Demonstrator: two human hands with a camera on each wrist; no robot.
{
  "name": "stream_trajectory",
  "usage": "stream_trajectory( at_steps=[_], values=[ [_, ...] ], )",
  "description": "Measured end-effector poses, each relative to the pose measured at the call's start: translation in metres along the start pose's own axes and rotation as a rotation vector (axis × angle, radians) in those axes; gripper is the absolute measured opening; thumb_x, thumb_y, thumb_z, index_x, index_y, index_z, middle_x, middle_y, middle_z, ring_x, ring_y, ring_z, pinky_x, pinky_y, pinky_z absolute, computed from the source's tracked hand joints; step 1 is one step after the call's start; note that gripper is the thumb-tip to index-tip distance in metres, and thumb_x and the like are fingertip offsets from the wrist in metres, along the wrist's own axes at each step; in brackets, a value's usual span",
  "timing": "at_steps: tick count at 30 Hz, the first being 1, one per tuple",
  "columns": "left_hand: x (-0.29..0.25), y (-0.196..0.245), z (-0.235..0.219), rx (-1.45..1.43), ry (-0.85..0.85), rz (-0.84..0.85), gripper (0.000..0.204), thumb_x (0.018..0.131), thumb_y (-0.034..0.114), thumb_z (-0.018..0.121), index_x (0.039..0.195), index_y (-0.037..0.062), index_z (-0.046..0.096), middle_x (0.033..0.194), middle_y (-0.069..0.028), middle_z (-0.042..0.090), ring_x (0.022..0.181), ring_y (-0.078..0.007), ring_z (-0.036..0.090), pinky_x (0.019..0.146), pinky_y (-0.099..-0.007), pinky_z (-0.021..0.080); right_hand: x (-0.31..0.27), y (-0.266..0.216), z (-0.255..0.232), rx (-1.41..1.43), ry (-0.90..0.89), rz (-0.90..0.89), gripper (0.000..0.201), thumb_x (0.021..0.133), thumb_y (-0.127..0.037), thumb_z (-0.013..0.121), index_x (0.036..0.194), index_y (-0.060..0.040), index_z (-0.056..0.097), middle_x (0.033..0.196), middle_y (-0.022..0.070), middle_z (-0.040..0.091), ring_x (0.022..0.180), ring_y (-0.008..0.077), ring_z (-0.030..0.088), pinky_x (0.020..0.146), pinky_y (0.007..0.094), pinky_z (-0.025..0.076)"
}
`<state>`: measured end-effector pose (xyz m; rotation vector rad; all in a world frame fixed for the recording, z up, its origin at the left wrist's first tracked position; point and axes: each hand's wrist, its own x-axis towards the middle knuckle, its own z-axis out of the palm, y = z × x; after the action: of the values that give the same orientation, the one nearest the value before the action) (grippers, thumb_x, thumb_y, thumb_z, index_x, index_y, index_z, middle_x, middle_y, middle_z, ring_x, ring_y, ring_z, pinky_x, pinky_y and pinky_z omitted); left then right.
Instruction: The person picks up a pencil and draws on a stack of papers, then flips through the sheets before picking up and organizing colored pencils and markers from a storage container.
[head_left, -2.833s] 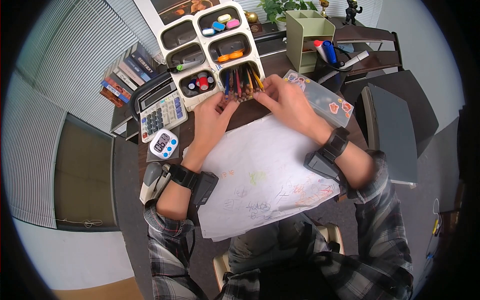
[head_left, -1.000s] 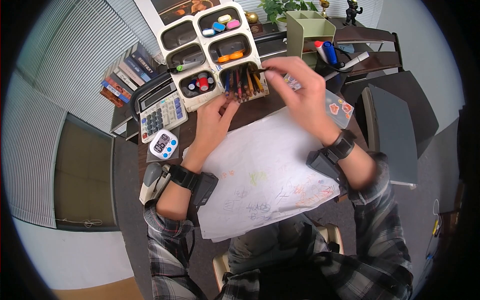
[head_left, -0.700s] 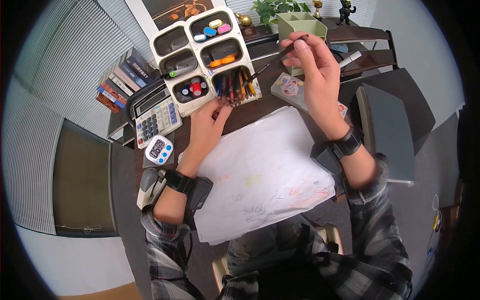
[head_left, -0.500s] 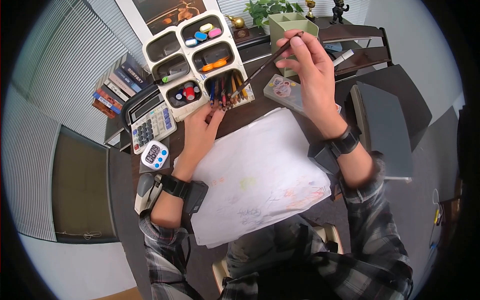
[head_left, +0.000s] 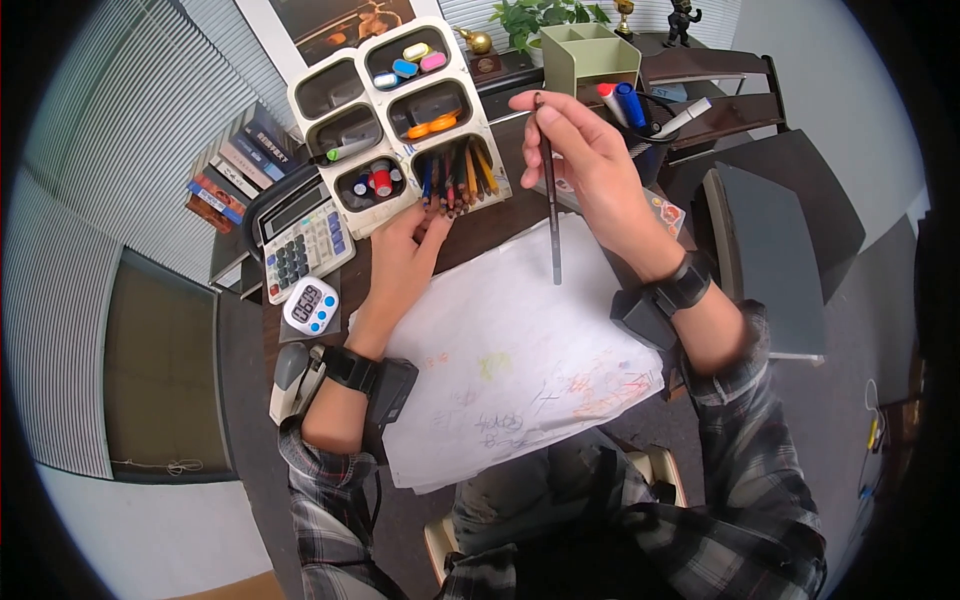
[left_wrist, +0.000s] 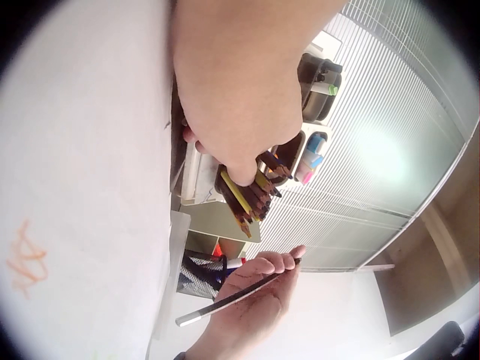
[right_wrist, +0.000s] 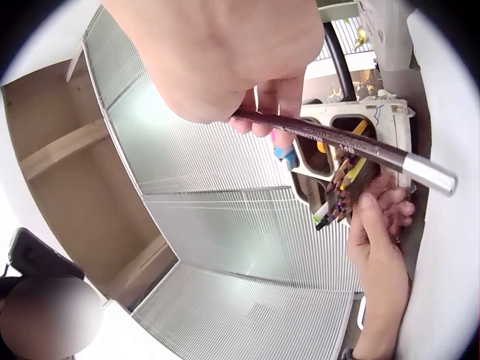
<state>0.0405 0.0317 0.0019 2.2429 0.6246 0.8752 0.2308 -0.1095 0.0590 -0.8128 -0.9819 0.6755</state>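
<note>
In the head view, the left hand (head_left: 403, 258) is at the front edge of the white organizer (head_left: 408, 153), beside upright colored pencils (head_left: 458, 180). Its thumb lies against the pencils (left_wrist: 244, 196) in the left wrist view, and its fingers curl at the organizer's front rim in the right wrist view. The right hand (head_left: 600, 180) pinches one dark pencil (head_left: 553, 215) near its upper end. That pencil hangs nearly vertical in the head view, its silver end (right_wrist: 430, 174) down over the white paper (head_left: 500, 340). Part of its upper end is hidden by fingers.
A calculator (head_left: 305, 250), timer (head_left: 310, 306) and stapler (head_left: 292, 382) stand left of the paper. Behind the right hand are a sticker-covered case (head_left: 668, 214), markers (head_left: 630, 104) in a mesh cup and a green organizer (head_left: 590, 62). Books (head_left: 240, 160) stand at the far left.
The right hand has lifted the dark pencil out of the pencil compartment, moved it rightward, then swung its lower end over the paper. The left hand has stayed at the organizer's edge.
</note>
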Motion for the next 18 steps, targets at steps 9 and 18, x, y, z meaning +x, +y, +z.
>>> stream_trajectory(
  at_steps=[9, 18],
  values=[
    [-0.0001, -0.0012, 0.0006, -0.036, 0.003, -0.003, 0.025, 0.093, 0.018, 0.062, 0.100, -0.0044, 0.072, 0.076, -0.0110, 0.072, 0.070, -0.0126, 0.067, 0.065, -0.0264, 0.050, -0.0017, 0.0043, 0.0007, -0.101, 0.000, 0.049, 0.027, 0.103, -0.019, 0.055, 0.120, 0.0019, 0.063, 0.090, 0.0021, 0.064, 0.076, 0.0075, 0.057, 0.069, 0.0230, 0.050],
    [-0.0006, 0.0050, -0.0023, 0.014, -0.019, -0.018, 0.026, 0.094, 0.019, 0.061, 0.100, -0.0039, 0.072, 0.076, -0.0113, 0.072, 0.070, -0.0134, 0.067, 0.065, -0.0272, 0.050, 0.0022, -0.0002, -0.0045, -0.273, 0.248, -0.164, 0.025, 0.103, -0.023, 0.057, 0.116, -0.0022, 0.061, 0.094, 0.0045, 0.070, 0.065, 0.0023, 0.053, 0.054, 0.0186, 0.041]
  ],
)
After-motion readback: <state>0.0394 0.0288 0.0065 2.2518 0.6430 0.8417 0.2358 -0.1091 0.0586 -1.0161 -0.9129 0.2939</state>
